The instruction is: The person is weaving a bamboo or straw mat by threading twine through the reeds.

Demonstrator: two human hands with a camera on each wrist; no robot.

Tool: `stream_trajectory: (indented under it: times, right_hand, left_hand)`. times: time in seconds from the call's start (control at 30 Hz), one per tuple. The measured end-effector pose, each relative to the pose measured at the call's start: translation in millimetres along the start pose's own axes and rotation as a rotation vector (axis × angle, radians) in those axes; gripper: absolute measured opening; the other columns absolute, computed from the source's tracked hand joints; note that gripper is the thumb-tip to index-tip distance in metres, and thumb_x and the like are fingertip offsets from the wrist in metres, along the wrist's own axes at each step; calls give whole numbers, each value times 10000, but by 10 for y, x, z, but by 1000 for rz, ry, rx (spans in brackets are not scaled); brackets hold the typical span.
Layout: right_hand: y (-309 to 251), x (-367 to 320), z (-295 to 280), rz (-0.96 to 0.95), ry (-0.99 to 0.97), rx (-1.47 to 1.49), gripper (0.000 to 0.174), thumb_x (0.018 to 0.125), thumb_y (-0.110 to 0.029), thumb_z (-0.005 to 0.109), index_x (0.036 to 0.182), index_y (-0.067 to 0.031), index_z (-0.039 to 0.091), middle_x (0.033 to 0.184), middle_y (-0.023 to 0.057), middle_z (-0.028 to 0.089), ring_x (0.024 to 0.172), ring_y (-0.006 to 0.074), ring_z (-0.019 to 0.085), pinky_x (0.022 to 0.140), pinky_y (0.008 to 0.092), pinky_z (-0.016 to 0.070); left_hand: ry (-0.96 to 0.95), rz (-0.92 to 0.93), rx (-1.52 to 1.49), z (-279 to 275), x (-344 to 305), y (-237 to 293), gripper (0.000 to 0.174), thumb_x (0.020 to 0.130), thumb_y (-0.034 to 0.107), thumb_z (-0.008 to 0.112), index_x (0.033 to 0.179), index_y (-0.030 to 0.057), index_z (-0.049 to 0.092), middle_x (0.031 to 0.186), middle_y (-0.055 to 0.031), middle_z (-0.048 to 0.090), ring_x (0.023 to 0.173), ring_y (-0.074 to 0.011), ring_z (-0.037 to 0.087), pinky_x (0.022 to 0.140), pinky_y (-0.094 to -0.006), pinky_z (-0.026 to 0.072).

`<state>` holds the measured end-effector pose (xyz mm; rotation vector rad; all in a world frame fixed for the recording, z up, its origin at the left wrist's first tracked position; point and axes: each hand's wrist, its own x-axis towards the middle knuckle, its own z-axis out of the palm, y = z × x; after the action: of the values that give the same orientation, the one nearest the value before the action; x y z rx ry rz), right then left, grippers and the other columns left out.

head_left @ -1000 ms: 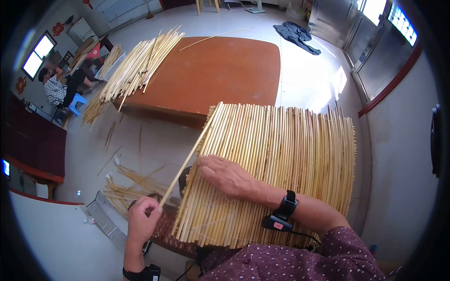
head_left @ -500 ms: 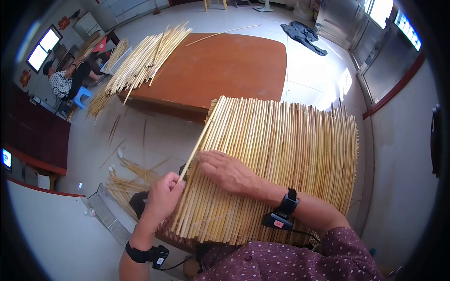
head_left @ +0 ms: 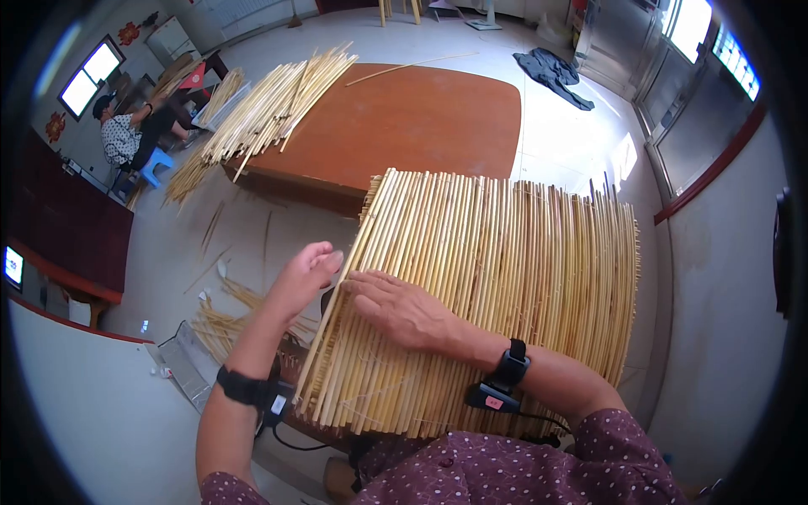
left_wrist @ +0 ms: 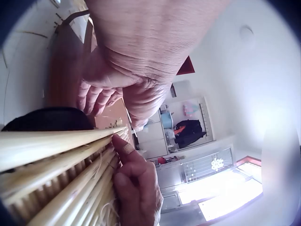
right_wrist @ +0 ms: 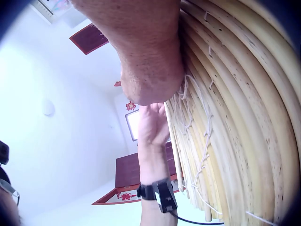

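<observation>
A thick mat of pale reed-like stalks, bound with thin thread, lies in front of me. One long stalk runs along its left edge. My right hand rests flat on the mat near that edge; in the left wrist view, the tip of its index finger touches the outermost stalk. Just left of the edge, my left hand is raised with loosely bent fingers and nothing between them. The left wrist view shows its thumb apart from the fingers.
Beyond the mat stands a brown table with a pile of loose stalks at its left end. More stalks lie on the floor at left. A person sits on a blue stool far left. Dark clothing lies on the floor.
My left hand brought the long stalk rightward onto the mat's left edge, let go of it, and moved up and forward. The right hand has stayed on the mat.
</observation>
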<state>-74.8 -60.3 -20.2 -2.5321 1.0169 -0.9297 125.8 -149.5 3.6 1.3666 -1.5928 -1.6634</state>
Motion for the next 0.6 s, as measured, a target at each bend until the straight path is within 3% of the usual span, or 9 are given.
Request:
stream_trajectory:
  times: [0.07, 0.13, 0.2, 0.27, 0.4, 0.5, 0.6]
  right_hand:
    - [-21, 1, 3, -25, 6, 3, 217, 916, -131, 423, 994, 50, 512, 1312, 251, 530, 1312, 356, 451, 1137, 429, 327]
    - [-43, 8, -26, -5, -8, 51, 184, 908, -129, 432, 942, 43, 488, 1300, 250, 537, 1300, 360, 462, 1122, 427, 350]
    - [-52, 14, -35, -25, 9, 29, 169, 904, -124, 441, 918, 40, 477, 1292, 251, 540, 1291, 361, 471, 1114, 432, 359]
    - [-35, 23, -27, -34, 20, 7, 157, 900, -119, 450, 895, 37, 466, 1284, 251, 544, 1281, 362, 480, 1106, 437, 368]
    - [-44, -73, 16, 21, 70, 30, 143, 891, -108, 458, 929, 28, 483, 1247, 236, 555, 1273, 358, 481, 1119, 443, 342]
    - [-212, -169, -132, 24, 12, 1, 154, 905, -109, 457, 940, 40, 481, 1271, 243, 545, 1282, 367, 472, 1131, 445, 328]
    - [-453, -261, -373, 4, -76, -49, 161, 924, -109, 460, 967, 45, 477, 1304, 244, 526, 1298, 374, 455, 1141, 450, 314]
  left_hand:
    - [-46, -57, -182, 125, 265, 60, 431, 928, 296, 655, 1182, -35, 545, 1099, -110, 622, 1015, -166, 611, 852, -319, 517]
    - [-296, -153, -479, 175, 540, -17, 395, 929, 266, 657, 1172, -32, 564, 1089, -127, 649, 970, -181, 640, 846, -333, 539]
    - [-330, -231, -493, 221, 680, -64, 336, 925, 203, 658, 1150, -35, 581, 1067, -126, 670, 924, -193, 664, 826, -327, 561]
    - [-327, -219, -498, 234, 704, -101, 274, 925, 142, 645, 1138, -22, 595, 1042, -129, 675, 908, -192, 672, 811, -323, 570]
    - [-321, -115, -513, 307, 596, -96, 349, 944, 101, 591, 1259, -28, 512, 1141, -135, 635, 971, -188, 656, 840, -314, 565]
    - [-346, -13, -643, 321, 463, -162, 337, 949, 85, 572, 1258, -30, 509, 1143, -136, 633, 972, -195, 658, 856, -319, 563]
    - [-252, 58, -678, 140, 280, -226, 319, 950, 83, 568, 1247, -23, 516, 1125, -134, 637, 970, -205, 662, 854, -338, 569]
